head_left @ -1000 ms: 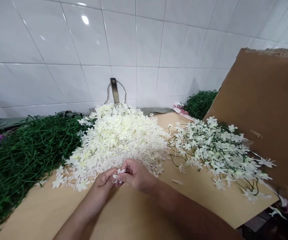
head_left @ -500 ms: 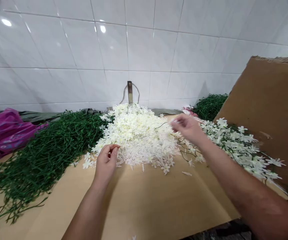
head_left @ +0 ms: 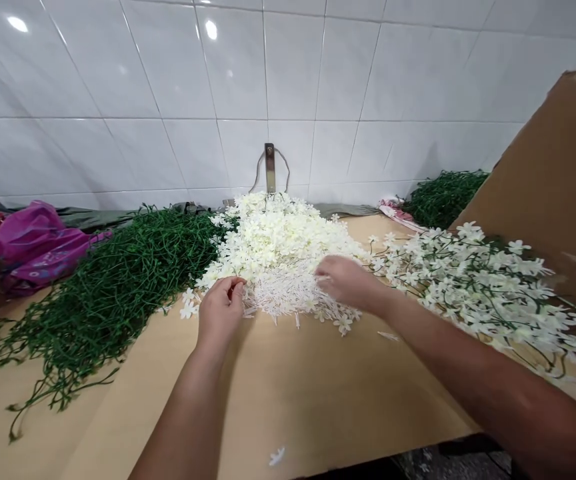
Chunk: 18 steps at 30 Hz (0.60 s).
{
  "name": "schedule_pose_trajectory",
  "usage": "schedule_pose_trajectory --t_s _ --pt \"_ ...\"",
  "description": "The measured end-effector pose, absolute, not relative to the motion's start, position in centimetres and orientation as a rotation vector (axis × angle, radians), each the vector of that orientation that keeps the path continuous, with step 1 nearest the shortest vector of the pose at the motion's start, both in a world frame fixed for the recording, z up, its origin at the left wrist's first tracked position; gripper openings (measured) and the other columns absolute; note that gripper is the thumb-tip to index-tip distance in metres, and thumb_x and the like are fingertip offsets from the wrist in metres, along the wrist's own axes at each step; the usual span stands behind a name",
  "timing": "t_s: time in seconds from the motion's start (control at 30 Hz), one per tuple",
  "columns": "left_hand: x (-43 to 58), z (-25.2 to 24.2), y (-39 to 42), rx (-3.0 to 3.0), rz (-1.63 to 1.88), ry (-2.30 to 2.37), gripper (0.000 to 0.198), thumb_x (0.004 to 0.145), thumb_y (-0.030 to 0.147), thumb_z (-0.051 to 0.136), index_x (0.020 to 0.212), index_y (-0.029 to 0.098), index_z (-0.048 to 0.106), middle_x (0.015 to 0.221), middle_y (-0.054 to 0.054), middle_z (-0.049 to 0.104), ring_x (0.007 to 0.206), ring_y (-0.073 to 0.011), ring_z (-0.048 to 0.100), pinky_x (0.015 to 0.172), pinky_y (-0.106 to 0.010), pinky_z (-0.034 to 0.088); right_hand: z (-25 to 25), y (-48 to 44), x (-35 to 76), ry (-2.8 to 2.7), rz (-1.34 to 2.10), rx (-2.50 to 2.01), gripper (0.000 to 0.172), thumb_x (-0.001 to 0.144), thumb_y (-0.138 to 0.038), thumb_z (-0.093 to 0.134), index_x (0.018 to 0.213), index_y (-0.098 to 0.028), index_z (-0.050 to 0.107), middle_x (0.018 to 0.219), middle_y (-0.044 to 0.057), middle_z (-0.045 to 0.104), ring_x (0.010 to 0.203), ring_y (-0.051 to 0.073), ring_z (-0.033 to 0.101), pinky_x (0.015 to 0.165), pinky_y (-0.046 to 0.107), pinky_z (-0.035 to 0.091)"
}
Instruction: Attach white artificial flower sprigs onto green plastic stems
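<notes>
A heap of loose white artificial flower heads [head_left: 278, 230] lies in the middle of the cardboard, with pale thin stamen-like pieces [head_left: 283, 293] along its near side. My left hand [head_left: 222, 303] is at the heap's near left edge, thumb and forefinger pinched together; what lies between them, if anything, is too small to make out. Over the right part of the heap is my right hand [head_left: 345, 283], its fingers curled downward and smeared by motion. Green plastic stems [head_left: 133, 280] are piled to the left. Stems bearing white flowers [head_left: 478, 287] lie spread at the right.
A cardboard sheet [head_left: 288, 393] covers the work surface. A raised cardboard flap [head_left: 563, 173] stands at the right, with more green stems [head_left: 443, 197] behind it. A magenta bag [head_left: 43, 247] sits far left. Behind is a tiled wall [head_left: 288, 73] with a metal strip [head_left: 270, 167].
My right hand has come down and left from beside the flowered stems to the heap. My left hand keeps its pinch at the heap's edge. The view has tilted slightly down.
</notes>
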<state>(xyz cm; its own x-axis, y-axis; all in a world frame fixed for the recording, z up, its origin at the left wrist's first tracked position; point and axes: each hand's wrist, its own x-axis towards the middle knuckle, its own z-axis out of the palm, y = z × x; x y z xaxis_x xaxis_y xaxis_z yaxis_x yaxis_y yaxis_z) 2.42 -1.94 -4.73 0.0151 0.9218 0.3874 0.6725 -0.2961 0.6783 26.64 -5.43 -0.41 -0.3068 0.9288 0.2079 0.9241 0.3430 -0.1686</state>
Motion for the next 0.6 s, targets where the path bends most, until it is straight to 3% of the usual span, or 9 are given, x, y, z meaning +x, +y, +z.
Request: schedule_pose_trajectory --t_s 0.2,0.4,0.6 --pt "1.7 -6.0 -0.9 2.162 1.011 1.788 0.023 0.076 0.025 0.043 0.087 0.020 0.063 0.083 -0.005 0.059 0.079 -0.0201 0.053 0.071 -0.032 0.040 -4.3 -3.5 19.2 -2.717 -0.134 -1.470 0.020 0.069 -0.005 0.049 0.087 -0.010 0.056 0.093 0.015 0.053 0.086 0.023 0.048 0.066 0.030 0.040" --pt "2.5 -7.2 -0.2 2.304 0.942 1.737 0.028 0.073 0.024 0.048 0.097 0.020 0.062 0.089 -0.009 0.055 0.091 -0.0256 0.050 0.078 -0.037 0.040 -5.1 -2.0 20.6 -2.411 0.113 -1.508 0.013 0.075 -0.006 0.043 0.070 -0.014 0.052 0.080 0.010 0.054 0.075 0.017 0.049 0.064 0.026 0.037" --pt "2.2 -6.9 -0.3 2.119 1.203 1.812 0.031 0.075 0.025 0.047 0.104 0.019 0.058 0.089 -0.008 0.052 0.088 -0.0235 0.050 0.079 -0.037 0.040 -6.3 -2.8 21.6 -2.029 0.282 -1.380 0.009 0.073 -0.009 0.042 0.070 -0.017 0.046 0.069 0.003 0.051 0.063 0.012 0.045 0.058 0.024 0.035"
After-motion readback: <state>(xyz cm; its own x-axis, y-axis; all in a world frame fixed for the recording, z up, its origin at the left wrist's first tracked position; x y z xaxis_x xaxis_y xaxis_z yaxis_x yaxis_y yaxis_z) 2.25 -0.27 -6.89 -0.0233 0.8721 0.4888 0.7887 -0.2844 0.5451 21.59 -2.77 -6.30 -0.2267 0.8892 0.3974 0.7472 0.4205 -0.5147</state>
